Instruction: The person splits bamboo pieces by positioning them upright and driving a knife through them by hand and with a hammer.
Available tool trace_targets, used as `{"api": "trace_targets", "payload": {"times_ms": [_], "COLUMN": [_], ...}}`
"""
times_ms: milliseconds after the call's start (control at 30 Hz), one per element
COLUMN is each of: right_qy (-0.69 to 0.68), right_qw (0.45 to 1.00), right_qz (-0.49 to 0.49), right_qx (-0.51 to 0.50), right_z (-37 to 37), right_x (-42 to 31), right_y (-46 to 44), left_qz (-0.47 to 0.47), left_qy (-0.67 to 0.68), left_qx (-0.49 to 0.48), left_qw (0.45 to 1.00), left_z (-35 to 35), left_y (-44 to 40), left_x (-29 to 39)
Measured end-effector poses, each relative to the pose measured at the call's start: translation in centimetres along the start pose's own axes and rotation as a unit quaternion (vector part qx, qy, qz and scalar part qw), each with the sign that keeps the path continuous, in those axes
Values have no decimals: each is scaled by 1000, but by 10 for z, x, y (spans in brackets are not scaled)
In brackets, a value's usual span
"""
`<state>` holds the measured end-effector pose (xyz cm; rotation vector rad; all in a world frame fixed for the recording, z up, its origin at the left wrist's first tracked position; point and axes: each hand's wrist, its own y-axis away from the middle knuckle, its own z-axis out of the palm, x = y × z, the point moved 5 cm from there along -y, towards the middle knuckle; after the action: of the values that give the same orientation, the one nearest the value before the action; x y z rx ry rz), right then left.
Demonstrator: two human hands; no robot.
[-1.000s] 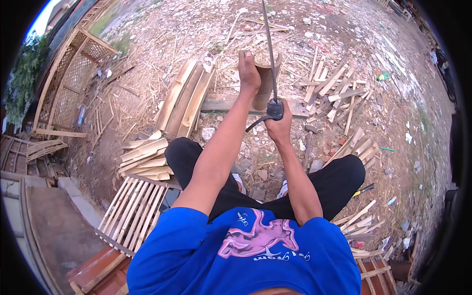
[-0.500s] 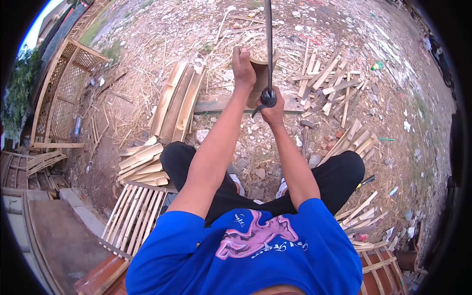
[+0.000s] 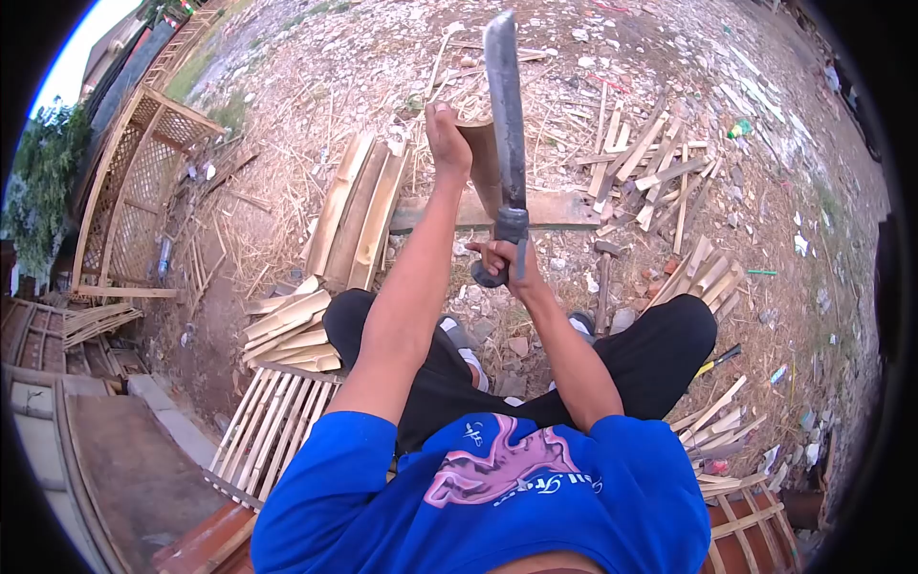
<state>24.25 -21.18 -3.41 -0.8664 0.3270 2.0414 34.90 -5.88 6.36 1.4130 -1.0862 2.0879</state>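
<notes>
My left hand (image 3: 448, 143) is closed round the edge of a split bamboo piece (image 3: 485, 167), which stands tilted with its hollow side partly showing. My right hand (image 3: 516, 263) grips the dark handle of a machete (image 3: 506, 115), its fingers wrapped loosely and one reaching leftward. The long grey blade points up and away, just right of the bamboo. Behind the hands, a wooden plank (image 3: 564, 208) lies across the ground; whether the bamboo's lower end touches it I cannot tell.
Split bamboo lengths (image 3: 354, 210) lie to the left, with shorter pieces (image 3: 292, 330) nearer me. Bamboo strips (image 3: 655, 163) are piled at right. A hammer (image 3: 604, 273) lies by my right knee. A slatted bamboo rack (image 3: 273, 426) stands at lower left, a lattice frame (image 3: 134, 201) farther off.
The machete has turned from edge-on, so its broad side shows, and its handle has come nearer me. My left hand and the bamboo have shifted slightly left and down in the view.
</notes>
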Motion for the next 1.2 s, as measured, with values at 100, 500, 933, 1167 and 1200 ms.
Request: {"api": "trace_targets", "payload": {"times_ms": [100, 500, 933, 1167, 1200], "right_qy": [41, 433, 469, 458, 462], "right_qw": [989, 869, 845, 849, 847], "right_qz": [-45, -111, -104, -146, -138], "right_qx": [134, 211, 236, 221, 223], "right_z": [-5, 24, 37, 33, 32], "right_x": [8, -75, -88, -89, -89], "right_y": [29, -2, -2, -3, -5], "left_qz": [-13, 45, 42, 37, 40], "left_qy": [7, -19, -4, -16, -17], "left_qx": [13, 0, -13, 5, 12], "left_qw": [1000, 999, 999, 999, 999], "left_z": [0, 20, 24, 21, 21], "left_y": [-3, 12, 19, 22, 22], "left_x": [1, 10, 4, 10, 11]}}
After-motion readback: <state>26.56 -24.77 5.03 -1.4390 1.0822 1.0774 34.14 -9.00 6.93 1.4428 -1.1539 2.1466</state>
